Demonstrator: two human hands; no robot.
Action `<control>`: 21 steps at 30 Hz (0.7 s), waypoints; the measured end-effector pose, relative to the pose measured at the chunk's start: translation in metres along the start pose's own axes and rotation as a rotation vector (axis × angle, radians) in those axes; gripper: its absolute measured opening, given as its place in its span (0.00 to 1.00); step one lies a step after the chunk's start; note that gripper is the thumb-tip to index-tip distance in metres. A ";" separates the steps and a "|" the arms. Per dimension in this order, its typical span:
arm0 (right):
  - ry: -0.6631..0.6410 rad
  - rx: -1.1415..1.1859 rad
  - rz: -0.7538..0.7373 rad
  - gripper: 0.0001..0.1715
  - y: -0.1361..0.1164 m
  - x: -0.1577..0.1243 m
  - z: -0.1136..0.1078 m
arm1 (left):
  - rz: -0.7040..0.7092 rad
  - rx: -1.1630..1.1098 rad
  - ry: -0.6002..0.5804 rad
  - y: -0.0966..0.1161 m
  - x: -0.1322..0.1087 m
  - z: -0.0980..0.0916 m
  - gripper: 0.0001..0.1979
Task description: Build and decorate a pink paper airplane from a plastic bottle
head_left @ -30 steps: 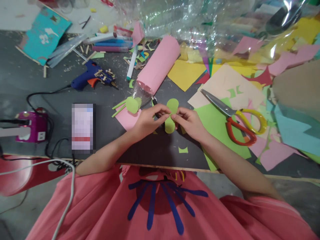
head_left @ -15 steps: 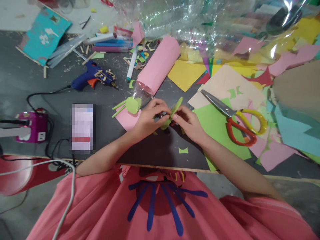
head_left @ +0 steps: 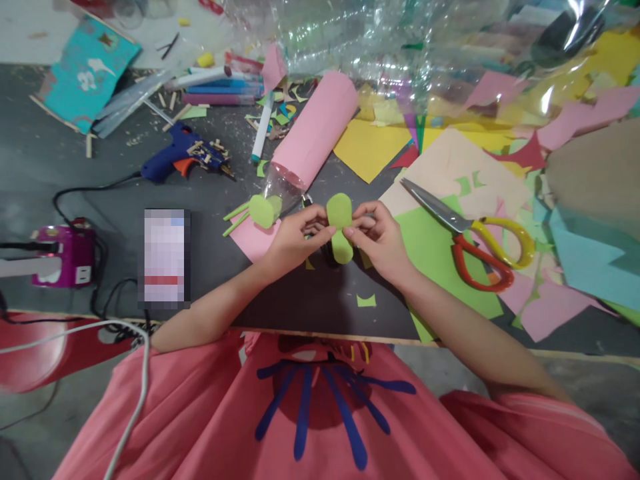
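Note:
Between my two hands is a green paper cutout (head_left: 340,212) with two rounded lobes and a narrow waist. My left hand (head_left: 300,235) pinches its waist from the left, fingers curled. From the right, my right hand (head_left: 380,237) pinches the same waist between thumb and fingers. Just left of my left hand, another rounded green paper piece (head_left: 262,211) and thin green strips (head_left: 236,217) lie by a pink paper piece (head_left: 254,239). Behind my hands rests a clear bottle wrapped in pink paper (head_left: 318,130), its bare clear end toward me.
Scissors (head_left: 463,230) with yellow and red handles lie on green paper (head_left: 450,280) to the right. At left are a blue glue gun (head_left: 183,152), a phone (head_left: 167,259) and a purple power block (head_left: 65,257) with cords. Markers (head_left: 225,90), paper scraps and clear plastic fill the back.
The green cutout has turned from a folded, edge-on position to lie flat toward me, both lobes showing. My hands stay at nearly the same place, their grip shifted to its waist.

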State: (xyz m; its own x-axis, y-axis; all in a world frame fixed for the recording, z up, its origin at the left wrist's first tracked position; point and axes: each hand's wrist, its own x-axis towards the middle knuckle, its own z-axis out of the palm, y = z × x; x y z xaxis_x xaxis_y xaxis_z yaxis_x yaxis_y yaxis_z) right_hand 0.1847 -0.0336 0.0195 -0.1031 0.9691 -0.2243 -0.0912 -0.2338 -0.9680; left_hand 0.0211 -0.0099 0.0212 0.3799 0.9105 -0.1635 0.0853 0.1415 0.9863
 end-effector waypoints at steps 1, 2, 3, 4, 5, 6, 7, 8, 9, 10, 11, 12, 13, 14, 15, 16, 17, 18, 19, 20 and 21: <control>-0.011 0.004 0.016 0.28 -0.001 0.000 0.000 | -0.026 -0.034 0.008 -0.001 0.001 0.000 0.10; -0.023 0.007 0.026 0.28 -0.002 0.000 -0.001 | -0.046 -0.067 0.012 -0.001 0.001 0.000 0.11; -0.036 0.010 0.030 0.28 -0.003 0.000 -0.001 | -0.059 -0.093 0.015 -0.002 0.001 0.000 0.12; -0.047 0.014 0.030 0.27 -0.003 0.000 -0.001 | -0.069 -0.110 0.019 -0.001 0.001 0.000 0.12; -0.056 0.015 0.030 0.27 -0.004 0.000 -0.001 | -0.075 -0.121 0.023 -0.001 0.001 0.000 0.12; -0.065 0.013 0.030 0.26 -0.005 0.000 -0.001 | -0.078 -0.128 0.029 -0.001 0.002 0.000 0.12; -0.075 0.005 0.033 0.26 -0.005 0.000 -0.001 | -0.079 -0.132 0.035 -0.001 0.002 0.000 0.12; -0.085 -0.008 0.037 0.26 -0.005 0.000 -0.001 | -0.077 -0.136 0.042 0.000 0.002 0.000 0.12; -0.095 -0.028 0.040 0.25 -0.005 0.000 -0.001 | -0.073 -0.138 0.048 0.000 0.002 0.000 0.13; -0.102 -0.052 0.041 0.25 -0.005 0.000 -0.002 | -0.066 -0.140 0.052 0.000 0.002 0.000 0.13; -0.106 -0.078 0.040 0.24 -0.004 0.000 -0.002 | -0.058 -0.137 0.051 0.000 0.002 0.000 0.13; -0.110 -0.104 0.036 0.23 -0.004 0.000 -0.002 | -0.050 -0.131 0.044 0.000 0.002 -0.001 0.14; -0.113 -0.128 0.031 0.22 -0.003 0.000 -0.003 | -0.041 -0.120 0.036 0.000 0.002 -0.001 0.14; -0.120 -0.150 0.026 0.21 -0.003 0.000 -0.003 | -0.033 -0.108 0.028 0.000 0.002 -0.001 0.15; -0.131 -0.169 0.021 0.20 -0.003 0.000 -0.003 | -0.029 -0.095 0.019 -0.001 0.002 -0.001 0.16; -0.143 -0.184 0.016 0.19 -0.003 0.000 -0.004 | -0.029 -0.084 0.012 -0.002 0.002 -0.002 0.17; -0.155 -0.194 0.011 0.18 -0.003 0.000 -0.004 | -0.032 -0.078 0.010 -0.002 0.002 -0.002 0.18; -0.166 -0.201 0.006 0.17 -0.003 0.000 -0.004 | -0.036 -0.074 0.010 -0.003 0.002 -0.002 0.19; -0.174 -0.207 0.000 0.16 -0.004 0.000 -0.004 | -0.041 -0.072 0.010 -0.003 0.002 -0.002 0.20; -0.178 -0.217 -0.007 0.15 -0.004 0.000 -0.004 | -0.044 -0.068 0.008 -0.003 0.002 -0.002 0.20; -0.179 -0.229 -0.013 0.15 -0.004 0.000 -0.004 | -0.044 -0.063 0.007 -0.003 0.002 -0.002 0.20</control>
State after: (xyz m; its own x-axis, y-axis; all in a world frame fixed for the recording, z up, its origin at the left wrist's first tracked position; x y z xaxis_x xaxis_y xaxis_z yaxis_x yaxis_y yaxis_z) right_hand 0.1892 -0.0325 0.0226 -0.2789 0.9376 -0.2077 0.1300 -0.1775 -0.9755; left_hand 0.0196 -0.0082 0.0178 0.3707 0.9055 -0.2066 0.0437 0.2052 0.9778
